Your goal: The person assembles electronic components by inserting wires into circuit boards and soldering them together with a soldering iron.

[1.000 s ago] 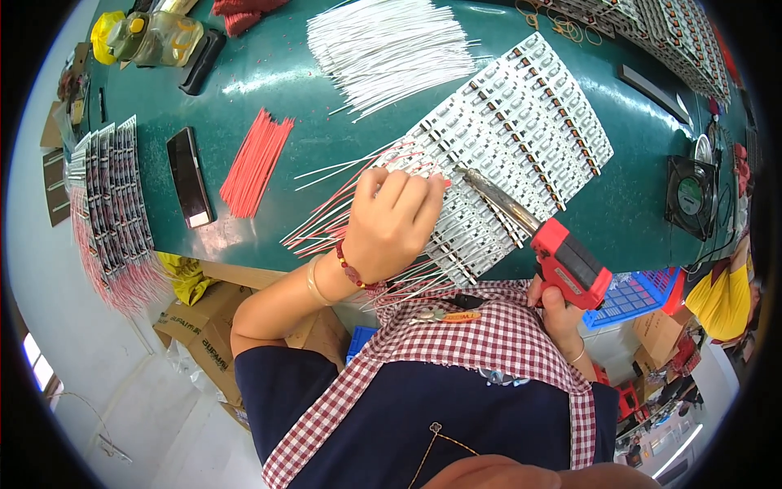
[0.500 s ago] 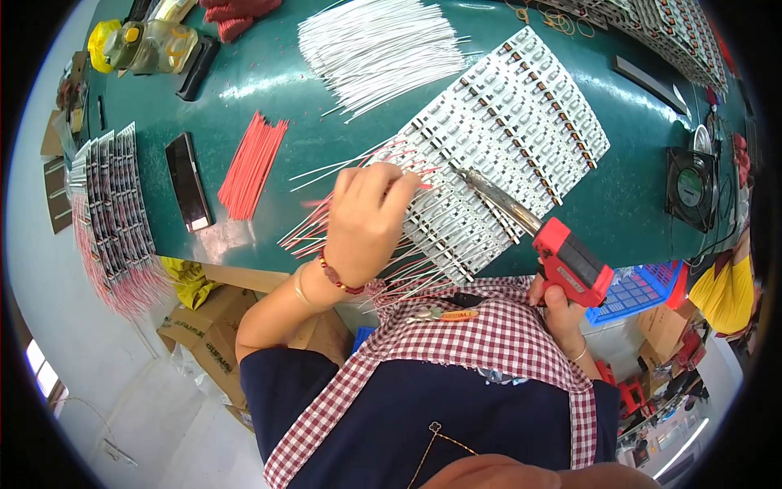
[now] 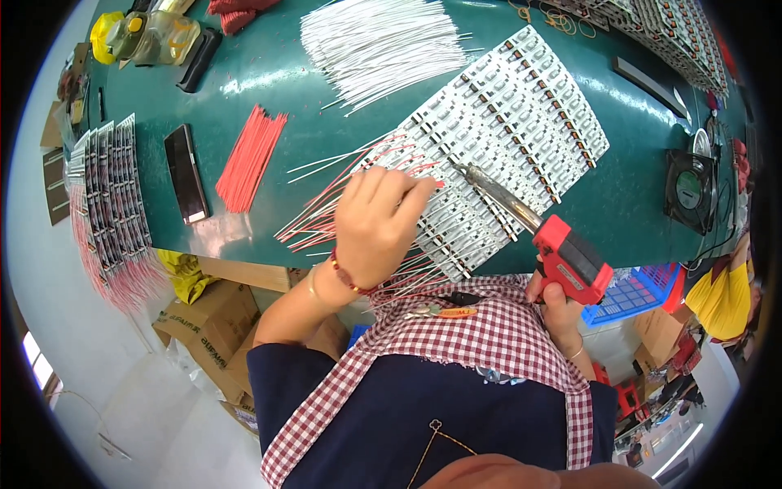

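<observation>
My left hand (image 3: 376, 222) is closed in a pinch over the lower left part of a white circuit board panel (image 3: 533, 106). A short red end of wire (image 3: 440, 185) pokes out at its fingertips. My right hand (image 3: 559, 314) is wrapped around the handle of a red and black soldering gun (image 3: 574, 261). The gun's metal tip rests at or just above the panel, a little right of my left fingertips; contact is hard to tell. Red and white wires (image 3: 314, 216) fan out from the panel's left edge, partly hidden under my left hand.
Bundles of red wires (image 3: 251, 159) and white wires (image 3: 383, 49) lie on the green table (image 3: 269, 49). A phone (image 3: 186, 175) is at left, beside wired boards (image 3: 114, 196) hanging over the edge. A small fan (image 3: 689, 191) and stacked panels (image 3: 680, 41) are at right.
My left hand has shifted slightly right and toward me, its pinch still closed. The soldering gun has barely moved.
</observation>
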The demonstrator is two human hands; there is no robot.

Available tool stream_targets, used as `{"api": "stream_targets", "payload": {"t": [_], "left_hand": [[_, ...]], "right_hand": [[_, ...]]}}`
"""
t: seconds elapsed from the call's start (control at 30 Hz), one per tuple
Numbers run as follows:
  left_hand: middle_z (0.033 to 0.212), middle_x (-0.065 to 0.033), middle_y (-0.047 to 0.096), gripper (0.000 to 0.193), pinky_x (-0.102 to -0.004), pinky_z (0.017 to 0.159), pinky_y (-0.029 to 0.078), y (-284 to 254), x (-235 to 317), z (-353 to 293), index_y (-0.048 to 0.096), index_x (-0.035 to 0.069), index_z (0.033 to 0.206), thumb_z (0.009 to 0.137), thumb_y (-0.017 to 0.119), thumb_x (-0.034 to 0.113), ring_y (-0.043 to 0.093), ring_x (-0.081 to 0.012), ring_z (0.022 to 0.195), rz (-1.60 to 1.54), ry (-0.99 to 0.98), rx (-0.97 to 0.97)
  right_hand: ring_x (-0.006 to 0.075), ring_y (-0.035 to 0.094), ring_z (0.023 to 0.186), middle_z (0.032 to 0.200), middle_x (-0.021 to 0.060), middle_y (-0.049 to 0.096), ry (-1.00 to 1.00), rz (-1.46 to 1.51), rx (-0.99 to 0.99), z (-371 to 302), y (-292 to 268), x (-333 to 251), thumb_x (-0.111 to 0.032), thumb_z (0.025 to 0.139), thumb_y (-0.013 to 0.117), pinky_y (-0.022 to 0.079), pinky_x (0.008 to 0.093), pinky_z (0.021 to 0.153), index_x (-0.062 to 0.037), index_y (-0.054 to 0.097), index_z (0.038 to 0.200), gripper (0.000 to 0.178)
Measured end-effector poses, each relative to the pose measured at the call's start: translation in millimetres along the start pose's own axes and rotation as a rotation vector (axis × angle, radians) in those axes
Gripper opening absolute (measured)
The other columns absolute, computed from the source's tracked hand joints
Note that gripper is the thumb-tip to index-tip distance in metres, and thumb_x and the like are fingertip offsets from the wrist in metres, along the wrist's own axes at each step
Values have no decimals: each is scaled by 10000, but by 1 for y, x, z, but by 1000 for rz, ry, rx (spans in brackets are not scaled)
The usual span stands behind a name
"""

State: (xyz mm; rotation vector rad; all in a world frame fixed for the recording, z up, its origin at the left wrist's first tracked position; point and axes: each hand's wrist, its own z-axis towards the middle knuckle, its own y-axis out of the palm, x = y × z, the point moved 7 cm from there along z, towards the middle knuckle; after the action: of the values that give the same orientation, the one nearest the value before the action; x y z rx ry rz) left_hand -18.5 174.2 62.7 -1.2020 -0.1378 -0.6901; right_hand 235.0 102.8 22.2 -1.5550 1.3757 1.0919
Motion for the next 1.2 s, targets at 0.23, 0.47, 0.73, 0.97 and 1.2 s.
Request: {"api": "stream_targets", "payload": {"t": [0.23,0.47,0.73,0.97,1.2], "left_hand": [[708,-45,486,233,-317,568,407,22,2,-3,675,32,863,643,633,-30,486,-198,653,27,9,-5],[700,-59,464,239,-326,582,417,24,1,-1,671,23,871,646,633,-49,485,-210,659,34,-45,-49],[696,-67,465,192,-335,583,419,24,1,0,661,24,840,667,644,-57,488,-219,654,11,-78,-53],[691,-72,461,175,-340,584,418,24,0,1,656,21,833,678,660,-60,486,-223,651,16,-108,-58],[689,-73,461,149,-342,583,417,23,1,3,654,18,823,693,666,-53,486,-225,655,8,-111,-64]], "right_hand": [[140,518,537,642,69,549,32,-59,-37,-2,2,7,-441,893,618,407,265,502,32,518,1155,550],[138,533,551,648,60,557,32,-161,-48,1,5,3,-480,888,606,409,257,507,17,553,905,500],[137,524,567,640,55,541,27,-213,-42,-2,4,7,-482,881,613,404,261,520,11,555,847,497],[243,633,699,837,115,631,118,-344,-81,-4,-9,25,-128,754,698,488,315,613,-12,657,872,170],[237,628,687,834,111,639,-8,-352,-38,-10,-18,25,-151,761,695,483,315,605,-9,663,879,188]]}}
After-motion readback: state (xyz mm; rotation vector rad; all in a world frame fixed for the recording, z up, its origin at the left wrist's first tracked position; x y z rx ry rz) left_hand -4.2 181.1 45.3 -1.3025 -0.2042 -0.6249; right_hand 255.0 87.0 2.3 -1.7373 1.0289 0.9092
